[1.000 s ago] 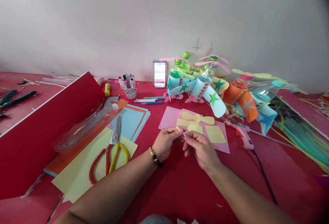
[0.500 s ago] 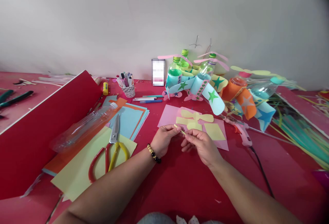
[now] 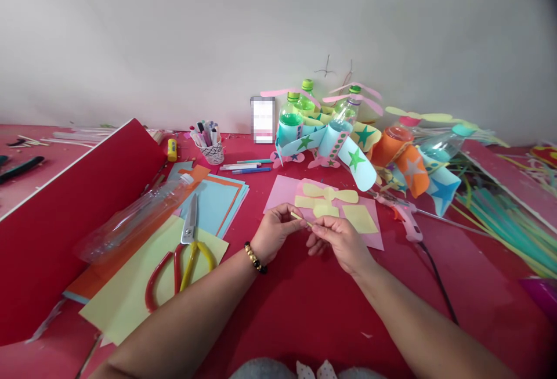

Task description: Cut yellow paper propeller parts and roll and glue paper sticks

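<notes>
Between my two hands is a thin, short pale-yellow strip (image 3: pixel 299 217), probably rolled or folded paper. My left hand (image 3: pixel 278 231) pinches it with thumb and fingers; a beaded bracelet circles that wrist. From the other side, my right hand (image 3: pixel 337 239) pinches the strip's lower end. Just beyond the hands, a yellow paper propeller (image 3: pixel 329 194) and a yellow paper square (image 3: pixel 360 219) lie on pink paper (image 3: pixel 279 192). To the left, large scissors (image 3: pixel 190 225) with red and yellow handles rest on a yellow sheet (image 3: pixel 126 286).
Finished bottle planes (image 3: pixel 357 161) stand at the back right. A pink glue gun (image 3: pixel 404 216) with a black cord lies to the right. At left are a clear plastic bottle (image 3: pixel 134 216), a red board (image 3: pixel 87 216), a pen cup (image 3: pixel 212 151) and a glue stick (image 3: pixel 172 150).
The view has shifted slightly, so the scene sits a little further left. Both hands still pinch the strip, whose angle is a little flatter; nothing has been let go.
</notes>
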A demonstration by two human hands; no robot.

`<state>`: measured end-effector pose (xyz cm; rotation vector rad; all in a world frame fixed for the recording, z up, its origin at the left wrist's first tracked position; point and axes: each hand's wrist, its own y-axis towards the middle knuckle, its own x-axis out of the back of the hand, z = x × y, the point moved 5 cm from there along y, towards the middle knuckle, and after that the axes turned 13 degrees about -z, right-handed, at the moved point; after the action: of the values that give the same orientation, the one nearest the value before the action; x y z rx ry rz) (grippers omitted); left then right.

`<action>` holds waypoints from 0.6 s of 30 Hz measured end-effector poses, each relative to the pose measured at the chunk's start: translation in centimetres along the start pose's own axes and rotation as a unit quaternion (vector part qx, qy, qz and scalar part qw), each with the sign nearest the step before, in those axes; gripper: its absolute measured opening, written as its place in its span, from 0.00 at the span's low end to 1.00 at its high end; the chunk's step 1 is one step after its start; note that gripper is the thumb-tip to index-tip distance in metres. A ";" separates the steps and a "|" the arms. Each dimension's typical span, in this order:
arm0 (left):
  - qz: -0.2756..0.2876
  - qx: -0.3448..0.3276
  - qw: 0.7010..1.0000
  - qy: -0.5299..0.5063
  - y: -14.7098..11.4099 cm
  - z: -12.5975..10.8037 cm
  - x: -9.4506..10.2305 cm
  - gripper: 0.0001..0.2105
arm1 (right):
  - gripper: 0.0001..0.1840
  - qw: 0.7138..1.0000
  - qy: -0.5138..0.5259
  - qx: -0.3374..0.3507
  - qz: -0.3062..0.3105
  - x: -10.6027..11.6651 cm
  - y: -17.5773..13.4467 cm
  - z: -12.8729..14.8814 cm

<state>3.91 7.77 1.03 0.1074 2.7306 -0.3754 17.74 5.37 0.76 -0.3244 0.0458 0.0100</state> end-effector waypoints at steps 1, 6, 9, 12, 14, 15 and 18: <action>0.003 -0.007 1.000 0.004 0.0 0.0 0.0 0.13 | 0.13 1.000 -0.002 0.003 0.001 0.1 0.0 0.0; 0.011 -0.029 0.999 0.013 0.1 0.2 0.1 0.12 | 0.12 1.000 -0.003 0.005 0.013 0.2 0.0 0.1; 0.014 -0.033 0.999 0.023 -0.1 0.0 0.0 0.11 | 0.12 1.000 0.004 0.002 0.021 0.2 0.0 0.2; 0.020 -0.036 0.999 0.033 -0.2 -0.3 -0.2 0.11 | 0.12 1.000 -0.002 0.002 0.019 0.1 0.0 0.2; 0.017 -0.037 0.998 0.042 -0.2 -0.3 -0.1 0.11 | 0.12 1.000 -0.004 0.003 0.018 0.1 0.1 0.2; 0.013 -0.037 0.998 0.045 -0.2 -0.3 0.0 0.11 | 0.12 1.000 -0.003 0.002 0.019 0.1 0.1 0.2; 0.009 -0.038 0.998 0.043 0.0 -0.1 0.1 0.12 | 0.12 1.000 0.003 -0.001 0.024 0.1 0.1 0.1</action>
<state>3.79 7.80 1.05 0.1291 2.8230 -0.2673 17.86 5.52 0.83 -0.3246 0.0590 0.0559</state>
